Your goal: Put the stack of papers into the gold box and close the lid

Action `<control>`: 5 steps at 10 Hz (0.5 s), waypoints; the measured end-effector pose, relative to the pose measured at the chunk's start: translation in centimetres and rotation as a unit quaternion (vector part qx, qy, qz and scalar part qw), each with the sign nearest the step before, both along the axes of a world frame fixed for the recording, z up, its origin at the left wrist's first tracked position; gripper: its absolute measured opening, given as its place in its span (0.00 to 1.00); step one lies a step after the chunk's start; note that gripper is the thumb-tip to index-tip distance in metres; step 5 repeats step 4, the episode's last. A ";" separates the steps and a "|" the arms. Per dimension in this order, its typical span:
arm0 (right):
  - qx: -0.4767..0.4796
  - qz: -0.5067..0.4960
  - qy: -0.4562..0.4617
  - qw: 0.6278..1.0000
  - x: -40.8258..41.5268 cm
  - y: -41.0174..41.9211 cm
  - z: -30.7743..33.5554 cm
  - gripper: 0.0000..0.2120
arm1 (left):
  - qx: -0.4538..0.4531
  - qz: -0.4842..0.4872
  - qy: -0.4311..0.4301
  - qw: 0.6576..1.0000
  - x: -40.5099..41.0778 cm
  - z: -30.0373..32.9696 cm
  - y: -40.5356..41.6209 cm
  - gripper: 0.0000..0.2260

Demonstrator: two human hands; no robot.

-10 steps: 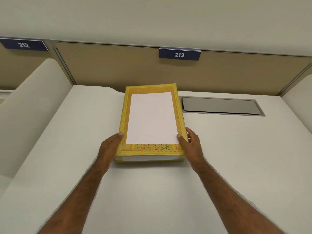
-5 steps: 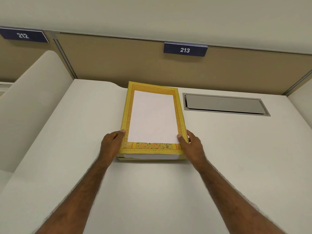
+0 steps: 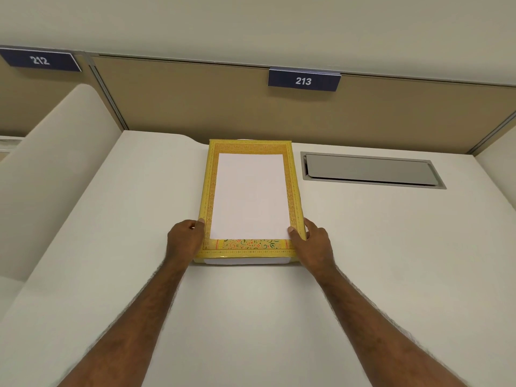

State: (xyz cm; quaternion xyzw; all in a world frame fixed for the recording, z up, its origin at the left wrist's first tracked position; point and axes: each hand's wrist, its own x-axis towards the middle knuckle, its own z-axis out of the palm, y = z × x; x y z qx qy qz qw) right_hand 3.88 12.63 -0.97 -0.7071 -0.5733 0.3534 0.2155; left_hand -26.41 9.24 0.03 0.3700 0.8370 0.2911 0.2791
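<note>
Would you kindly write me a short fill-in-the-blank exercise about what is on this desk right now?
1. The sign on the partition directly behind the gold box reads ____.
2. The left hand and right hand hold the box at its ____ corners.
3. The metal hatch set into the desk lies to the ____ of the box.
4. The large panel in the middle of the lid is plain ____.

Missing words: 213; near; right; white

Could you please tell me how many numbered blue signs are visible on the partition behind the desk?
2. The sign 212 is at far left, partly cut off by the frame edge; the sign 213 hangs above the gold box. Others may lie outside the view.
</note>
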 end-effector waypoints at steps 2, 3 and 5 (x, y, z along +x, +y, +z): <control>-0.004 0.007 -0.046 0.999 0.2 0.0 0.4 0.32 | 0.015 0.004 0.024 1.000 0.2 0.2 0.4 0.22; -0.017 0.022 -0.079 0.997 0.2 0.2 1.2 0.35 | 0.017 -0.005 0.012 1.000 0.9 1.1 0.4 0.14; -0.007 0.021 -0.102 0.995 0.5 0.1 1.7 0.38 | 0.034 0.016 0.042 0.998 1.5 1.6 0.2 0.17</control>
